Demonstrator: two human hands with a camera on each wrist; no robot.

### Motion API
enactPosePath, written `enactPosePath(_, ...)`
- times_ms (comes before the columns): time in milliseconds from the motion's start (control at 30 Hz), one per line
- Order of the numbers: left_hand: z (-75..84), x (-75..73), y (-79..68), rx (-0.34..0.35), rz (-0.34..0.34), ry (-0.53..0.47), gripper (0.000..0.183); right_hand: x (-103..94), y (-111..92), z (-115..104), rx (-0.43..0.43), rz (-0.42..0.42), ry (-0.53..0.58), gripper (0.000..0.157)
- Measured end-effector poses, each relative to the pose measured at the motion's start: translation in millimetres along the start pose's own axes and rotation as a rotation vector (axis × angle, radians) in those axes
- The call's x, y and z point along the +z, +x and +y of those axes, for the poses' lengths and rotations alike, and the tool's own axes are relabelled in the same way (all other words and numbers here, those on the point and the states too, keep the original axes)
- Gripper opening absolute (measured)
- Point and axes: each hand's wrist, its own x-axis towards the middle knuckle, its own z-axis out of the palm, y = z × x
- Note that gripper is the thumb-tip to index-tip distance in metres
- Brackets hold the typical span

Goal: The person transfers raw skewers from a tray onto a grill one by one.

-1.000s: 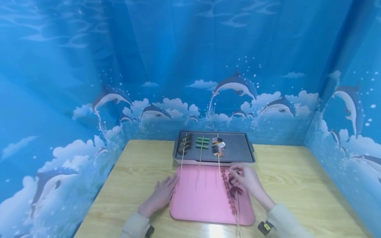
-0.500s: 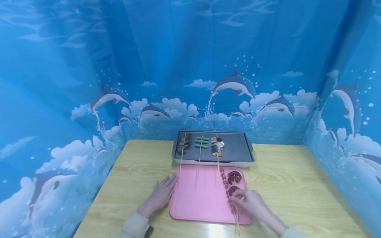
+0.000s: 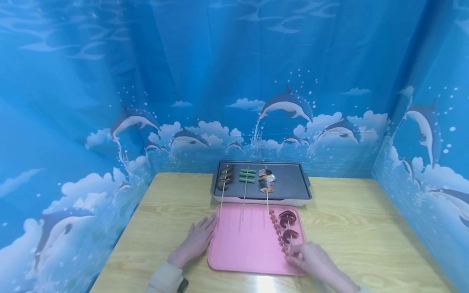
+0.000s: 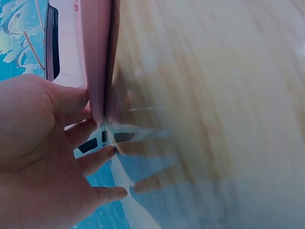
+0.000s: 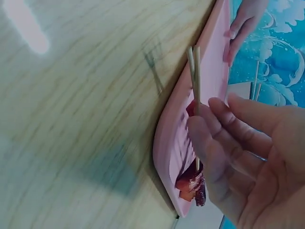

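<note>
My right hand (image 3: 309, 258) is over the handle ends of two skewers at the right of a pink tray (image 3: 242, 248). In the right wrist view its fingers are loosely bent at the wooden sticks (image 5: 194, 71), the thumb apart from them. One skewer (image 3: 277, 228) carries small reddish beads; the other bears dark red curled pieces (image 3: 289, 235) like octopus tentacles. My left hand (image 3: 196, 238) lies with straight fingers at the tray's left edge. The left wrist view shows its thumb against the tray's side (image 4: 95, 62), the other fingers spread.
Behind the tray stands a flat dark griddle (image 3: 287, 183). Across it lie a skewer of dark pieces (image 3: 225, 178), a green one (image 3: 247, 176) and one of fish chunks (image 3: 266, 181), their sticks reaching over the tray. Dolphin-print curtains (image 3: 205, 101) surround the wooden table (image 3: 165, 203).
My right hand has moved from the top of the dark red skewer toward me, down to the sticks. The red skewers have shifted slightly. The left hand stays at the tray's edge.
</note>
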Motion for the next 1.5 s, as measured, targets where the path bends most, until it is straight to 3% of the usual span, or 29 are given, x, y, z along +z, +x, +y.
enactPosePath(200, 0.1, 0.3, 1.3, -0.008, -0.009, 0.006, 0.049, 4.2, -8.5, -6.3, -0.001, 0.019, -0.098, 0.020)
enactPosePath(333, 0.0, 0.1, 0.3, -0.005, -0.011, 0.003, 0.049, 11.3, -11.4, -9.9, 0.021, 0.047, -0.098, 0.023)
enactPosePath(467, 0.0, 0.4, 0.0, -0.003, -0.010, 0.000, 0.049, 14.3, -11.2, -10.0, 0.138, 0.047, 0.028, 0.022)
enactPosePath(600, -0.7, 1.6, 1.3, -0.002, -0.010, 0.011, 0.049, 9.4, -11.9, -6.4, 0.241, 0.022, 0.266, 0.016)
enactPosePath(700, -0.4, 1.6, 2.0, -0.003, -0.009, 0.013, 0.050, 3.4, -12.9, -2.1, 0.267, -0.003, 0.407, 0.015)
enactPosePath(800, 0.5, 1.3, 1.7, -0.007, -0.012, 0.010, 0.050, -1.3, -13.4, 3.0, 0.278, -0.025, 0.480, 0.018)
enactPosePath(1233, 1.0, 1.1, 1.4, -0.019, -0.008, -0.010, 0.050, -15.6, -24.7, 20.5, 0.191, -0.115, 0.558, 0.021)
enactPosePath(1500, 1.4, -0.6, 0.5, -0.025, -0.010, -0.008, 0.049, -40.9, -37.6, 19.6, 0.204, -0.096, 0.574, 0.021)
